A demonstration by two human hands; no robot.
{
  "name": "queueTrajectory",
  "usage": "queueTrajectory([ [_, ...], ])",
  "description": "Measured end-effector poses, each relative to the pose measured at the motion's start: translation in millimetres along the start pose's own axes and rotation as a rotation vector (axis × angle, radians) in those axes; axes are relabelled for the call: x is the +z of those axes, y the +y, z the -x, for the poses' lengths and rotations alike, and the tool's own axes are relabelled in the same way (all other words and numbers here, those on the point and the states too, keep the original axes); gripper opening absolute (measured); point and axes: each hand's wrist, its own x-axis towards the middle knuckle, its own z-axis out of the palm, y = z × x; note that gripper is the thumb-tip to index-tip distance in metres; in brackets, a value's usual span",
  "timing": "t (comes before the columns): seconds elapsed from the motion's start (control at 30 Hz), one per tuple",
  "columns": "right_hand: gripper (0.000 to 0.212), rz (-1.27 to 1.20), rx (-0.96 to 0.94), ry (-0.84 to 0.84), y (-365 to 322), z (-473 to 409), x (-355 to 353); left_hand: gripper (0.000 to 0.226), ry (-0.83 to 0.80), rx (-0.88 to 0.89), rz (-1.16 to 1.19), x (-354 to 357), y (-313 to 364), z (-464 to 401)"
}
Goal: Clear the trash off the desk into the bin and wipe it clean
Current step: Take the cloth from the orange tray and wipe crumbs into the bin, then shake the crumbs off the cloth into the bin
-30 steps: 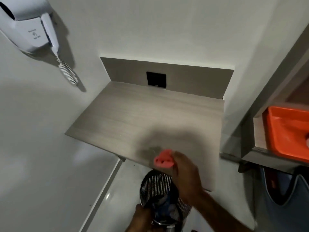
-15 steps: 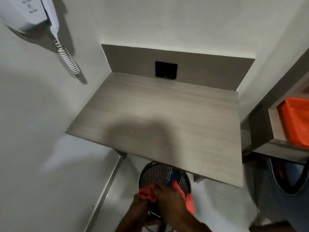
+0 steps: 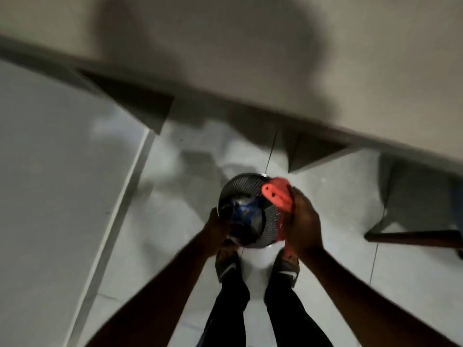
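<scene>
A round black mesh bin (image 3: 240,186) hangs above the floor, below the desk's front edge. Blue and dark trash (image 3: 244,211) lies inside it. My left hand (image 3: 218,227) grips the bin's near left rim. My right hand (image 3: 303,221) is closed on a coral-red cloth (image 3: 276,194), which rests against the bin's right side. The grey wooden desk (image 3: 250,58) fills the top of the view, blurred, with a large shadow across it.
White tiled floor (image 3: 175,221) lies under the bin. My two shoes (image 3: 226,265) stand just behind it. A white wall (image 3: 50,159) runs down the left. Desk brackets (image 3: 140,106) hang below the top, and a dark wooden bar (image 3: 413,239) sits at right.
The view has tipped down from the desk to the floor. The bin has come lower and nearer my feet. My right hand with the cloth has shifted to the bin's right side.
</scene>
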Motion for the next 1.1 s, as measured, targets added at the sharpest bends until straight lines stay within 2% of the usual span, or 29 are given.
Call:
queueTrajectory([
  [0.13, 0.07, 0.103, 0.09, -0.072, 53.9, -19.9, 24.8, 0.039, -0.06, -0.01, -0.049, 25.2, -26.0, -60.8],
  [0.2, 0.073, 0.109, 0.065, -0.106, 69.0, -21.5, 34.6, 0.035, -0.079, -0.022, -0.042, 39.9, -35.2, -80.9],
  [0.33, 0.07, 0.145, 0.037, -0.211, 87.4, -26.1, 50.5, 0.031, -0.098, -0.071, -0.059, 58.6, -49.4, -101.1],
  [0.4, 0.05, 0.117, 0.023, -0.232, 88.6, -25.2, 53.9, 0.03, -0.098, -0.104, -0.146, 59.0, -52.7, -101.4],
  [0.43, 0.04, 0.144, -0.005, -0.231, 84.1, -20.5, 53.4, 0.028, -0.058, -0.121, -0.196, 58.5, -51.1, -96.6],
  [0.5, 0.045, 0.095, 0.003, -0.194, 65.2, -7.4, 41.4, 0.025, 0.101, -0.099, -0.234, 59.1, -35.3, -74.2],
  [0.57, 0.062, 0.049, -0.003, -0.135, 37.9, 12.3, 19.0, 0.041, 0.202, -0.007, -0.209, 61.0, -3.5, -34.3],
  [0.67, 0.066, 0.065, -0.111, -0.056, -18.6, 52.6, -31.2, 0.055, 0.047, 0.098, -0.155, 66.2, 57.1, 58.0],
  [0.73, 0.058, 0.025, -0.143, 0.065, -57.3, 80.0, -73.1, 0.044, -0.045, 0.299, -0.27, 70.7, 100.7, 136.9],
  [0.8, 0.051, -0.096, -0.157, 0.157, -92.9, 98.8, -115.3, 0.021, -0.075, 0.546, -0.463, 83.8, 137.4, 209.5],
  [0.87, 0.047, -0.224, -0.143, 0.149, -125.6, 116.0, -163.6, 0.022, -0.119, 0.719, -0.675, 106.4, 172.5, 281.2],
  [0.93, 0.061, -0.238, -0.224, 0.212, -148.8, 129.3, -206.1, 0.027, -0.199, 0.894, -0.883, 131.4, 205.5, 339.3],
  [1.0, 0.09, -0.175, -0.271, 0.377, -162.3, 136.0, -246.5, 0.027, -0.316, 1.037, -1.047, 158.9, 239.4, 389.3],
  [1.07, 0.104, -0.237, -0.231, 0.543, -159.6, 126.8, -286.3, 0.027, -0.487, 1.095, -1.126, 190.9, 273.5, 427.8],
  [1.1, 0.109, -0.348, -0.172, 0.594, -158.2, 116.6, -307.5, 0.026, -0.561, 1.098, -1.154, 206.5, 289.0, 443.5],
])
